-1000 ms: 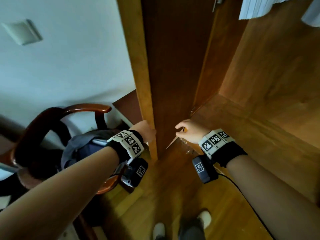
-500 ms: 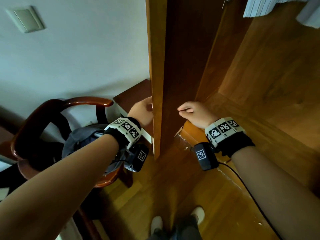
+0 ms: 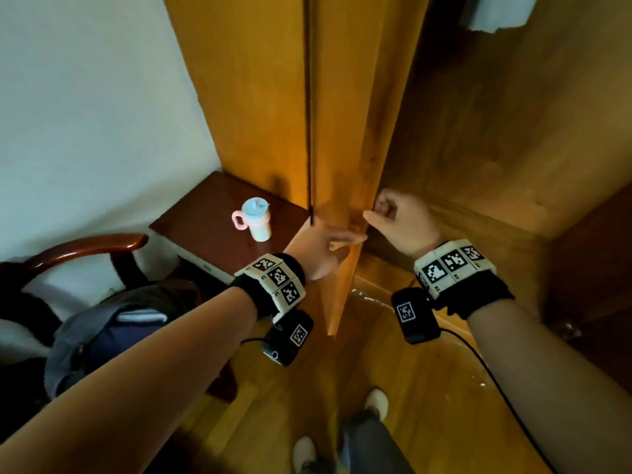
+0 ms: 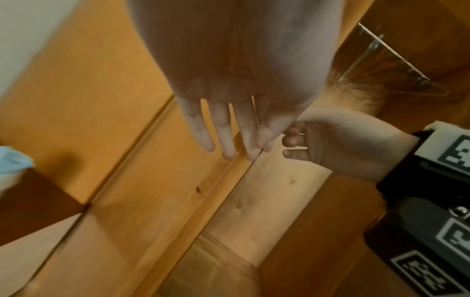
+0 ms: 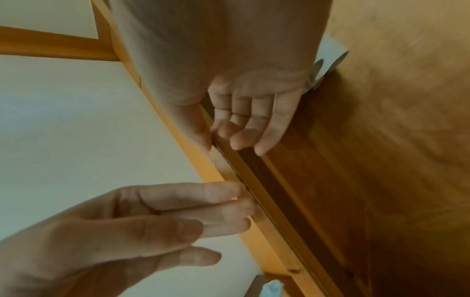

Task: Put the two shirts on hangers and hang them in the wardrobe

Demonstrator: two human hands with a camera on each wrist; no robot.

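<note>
The wardrobe door point(image 3: 342, 131) stands part-way swung, its free edge toward me. My left hand point(image 3: 337, 242) lies with straight fingers point(image 4: 226, 144) flat against the door's outer face. My right hand point(image 3: 384, 213) is curled at the door's free edge, thumb on one side and fingertips point(image 5: 262, 148) on the other. A pale striped shirt point(image 3: 496, 12) hangs inside the wardrobe at the top right. Thin hangers point(image 4: 386, 60) show inside the wardrobe in the left wrist view. Neither hand holds a garment.
A pink and blue lidded cup point(image 3: 254, 218) stands on a dark red side table point(image 3: 205, 230) left of the wardrobe. A wooden armchair point(image 3: 85, 249) with dark clothing point(image 3: 109, 340) on it stands at lower left. My feet are on the wooden floor point(image 3: 427, 405).
The door has swung away from me toward the left panel. Both hands moved forward with it. My left fingers straightened onto its face, and the cup and table came into view.
</note>
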